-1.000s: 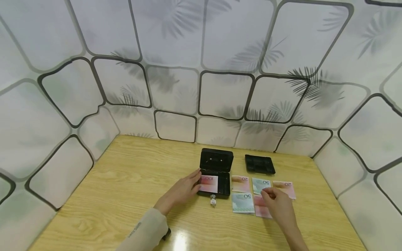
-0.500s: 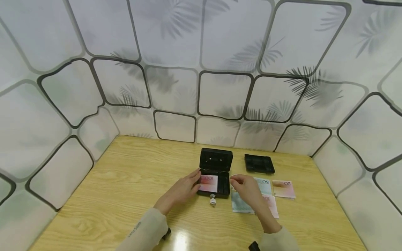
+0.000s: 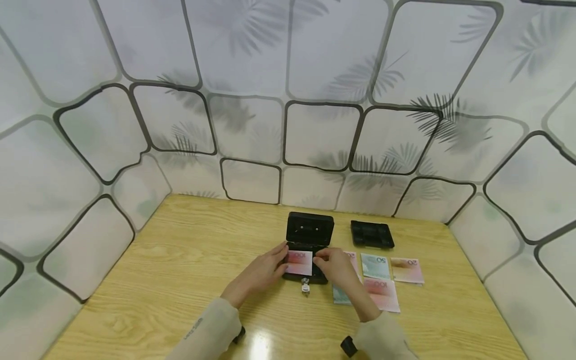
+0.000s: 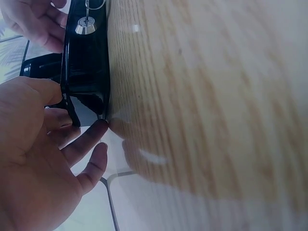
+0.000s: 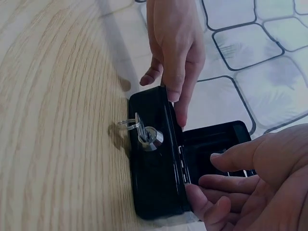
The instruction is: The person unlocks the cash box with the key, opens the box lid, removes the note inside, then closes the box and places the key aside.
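A small black cash box [image 3: 320, 280] stands on the table with its lid raised, and a pink 100 banknote [image 3: 300, 263] lies in its left part. My left hand [image 3: 261, 272] holds the box's left side; in the left wrist view its thumb [image 4: 45, 89] is on the upper edge and fingers reach the side below. My right hand [image 3: 339, 267] is over the right part of the box, fingertips beside the note's right edge. In the right wrist view its thumb and forefinger are apart, with nothing visible between them. Whether they touch the note is hidden.
Keys [image 5: 139, 127] hang in the lock on the box's front. Right of the box lie several banknotes, among them a green 50 [image 3: 375, 266], a pink 100 [image 3: 381, 294] and a 20 [image 3: 407, 270]. A black tray [image 3: 372, 234] lies behind them; a patterned curtain [image 3: 252, 180] surrounds the table.
My right hand has moved left from above the banknotes, past the box's right edge, to over the box's inside. My left hand has stayed at the box's left side.
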